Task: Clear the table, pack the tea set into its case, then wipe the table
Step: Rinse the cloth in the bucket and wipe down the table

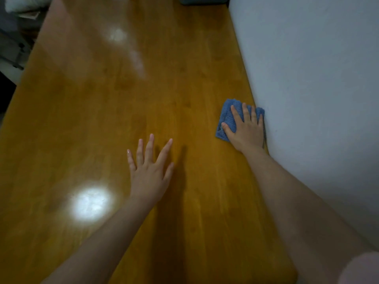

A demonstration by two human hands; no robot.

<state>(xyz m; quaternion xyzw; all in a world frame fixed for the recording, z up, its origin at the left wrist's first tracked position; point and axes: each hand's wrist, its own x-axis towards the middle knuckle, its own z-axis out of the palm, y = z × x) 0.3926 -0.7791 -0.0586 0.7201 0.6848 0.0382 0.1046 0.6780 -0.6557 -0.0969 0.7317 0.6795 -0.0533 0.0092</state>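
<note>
Surface: glossy orange-brown wooden table (143,89), its plank grain running away from the hands. One bright reflection (90,203) lies just left of the left forearm, and another lies far beyond both hands.
Room: a pale wall (317,78) rises immediately right of the right hand, along the table's edge. A dark object (203,0) sits at the far end, well beyond the hands.
Cloth: folded blue cloth (226,117), flat on the table under the right hand, its right edge against the wall.
Right hand (247,130): palm down, fingers straight and slightly spread, pressing the cloth flat; forearm bare.
Left hand (149,167): palm down, fingers straight and fanned wide, holding nothing. It is left of the cloth and well apart from it. Contact with the table cannot be told.
</note>
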